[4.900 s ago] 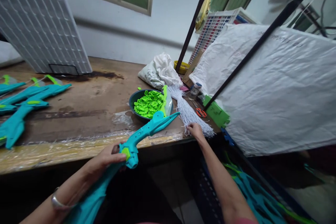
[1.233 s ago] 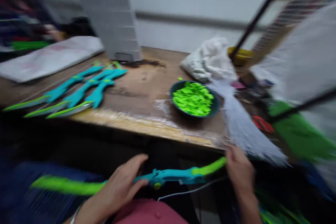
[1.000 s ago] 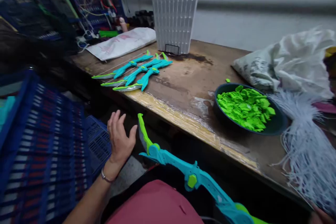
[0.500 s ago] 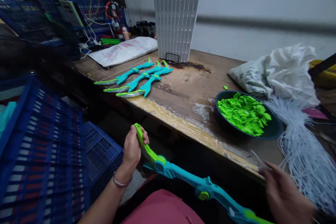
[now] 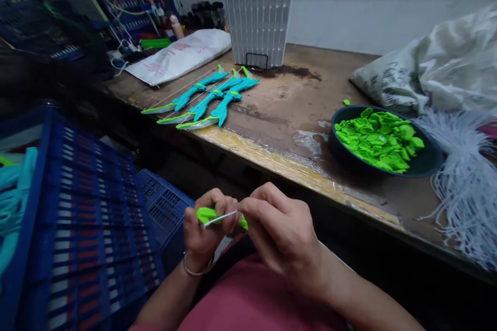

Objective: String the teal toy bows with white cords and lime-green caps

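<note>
Left hand (image 5: 199,240) had its fingers curled tight around a bright-green toy-bow limb tip (image 5: 205,214); the hands hid most of the rest. Right hand (image 5: 285,232) had a white cord (image 5: 220,217) pinched between thumb and forefinger, running from the tip close by the left fingers. Couldn't tell if the cord was seated. A white line (image 5: 336,256) showed behind the right wrist; link unclear.

Done, by the look of it: three teal-and-green bows (image 5: 218,94) with strings on, lying on the bench (image 5: 279,108) beyond and left of the fingers. Open, my read: this tip's cord. Stock unused: cord bundle (image 5: 462,191) well right of the fingers, teal parts (image 5: 17,183) in the blue crate (image 5: 93,227) well left.
</note>
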### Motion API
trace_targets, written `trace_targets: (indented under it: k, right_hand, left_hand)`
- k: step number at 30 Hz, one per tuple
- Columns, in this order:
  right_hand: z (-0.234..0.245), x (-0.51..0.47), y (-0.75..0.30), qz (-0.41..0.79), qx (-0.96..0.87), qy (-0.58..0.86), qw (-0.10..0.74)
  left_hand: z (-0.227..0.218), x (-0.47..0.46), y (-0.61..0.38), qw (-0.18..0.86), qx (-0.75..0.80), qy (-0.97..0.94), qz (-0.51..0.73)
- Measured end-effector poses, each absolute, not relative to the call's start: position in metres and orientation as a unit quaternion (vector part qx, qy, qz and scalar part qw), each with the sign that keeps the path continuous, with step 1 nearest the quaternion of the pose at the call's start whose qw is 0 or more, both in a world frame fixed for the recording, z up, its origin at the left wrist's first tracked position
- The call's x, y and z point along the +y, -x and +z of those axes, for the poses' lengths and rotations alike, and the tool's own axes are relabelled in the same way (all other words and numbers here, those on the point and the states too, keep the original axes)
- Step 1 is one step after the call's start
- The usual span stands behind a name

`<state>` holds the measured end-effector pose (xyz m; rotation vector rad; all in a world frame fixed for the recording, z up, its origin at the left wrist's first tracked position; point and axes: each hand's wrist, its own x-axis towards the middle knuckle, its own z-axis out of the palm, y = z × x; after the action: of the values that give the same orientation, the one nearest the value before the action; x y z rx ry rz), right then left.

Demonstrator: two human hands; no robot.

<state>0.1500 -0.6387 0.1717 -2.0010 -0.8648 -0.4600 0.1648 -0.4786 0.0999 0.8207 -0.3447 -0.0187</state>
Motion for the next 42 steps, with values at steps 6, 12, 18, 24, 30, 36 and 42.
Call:
trace_targets:
  k: [6,12,18,24,30,36,42]
  right_hand:
    - [0.167,-0.632,-0.145,-0.199,-0.357,0.815,0.411]
    - [0.168,-0.629,-0.146,-0.264,-0.361,0.829,0.334]
    - [0.165,-0.628,-0.146,-0.278,-0.365,0.83,0.317]
    - [0.168,-0.628,-0.146,-0.271,-0.369,0.834,0.309]
    - [0.17,-0.631,-0.147,-0.28,-0.365,0.834,0.304]
    - [0.17,-0.631,-0.146,-0.275,-0.362,0.834,0.312]
    - [0.169,-0.631,-0.147,-0.271,-0.36,0.832,0.323]
  left_hand:
    - [0.094,-0.475,-0.159,0.9,-0.194,-0.39,-0.006]
    - [0.091,-0.473,-0.157,0.886,-0.219,-0.409,0.006]
    - [0.093,-0.473,-0.153,0.883,-0.175,-0.435,0.013]
    - [0.097,-0.473,-0.153,0.876,-0.16,-0.456,0.014]
    - [0.097,-0.474,-0.154,0.881,-0.141,-0.451,0.007]
    - [0.098,-0.475,-0.153,0.883,-0.148,-0.446,0.002]
    - [0.098,-0.476,-0.153,0.886,-0.153,-0.438,0.004]
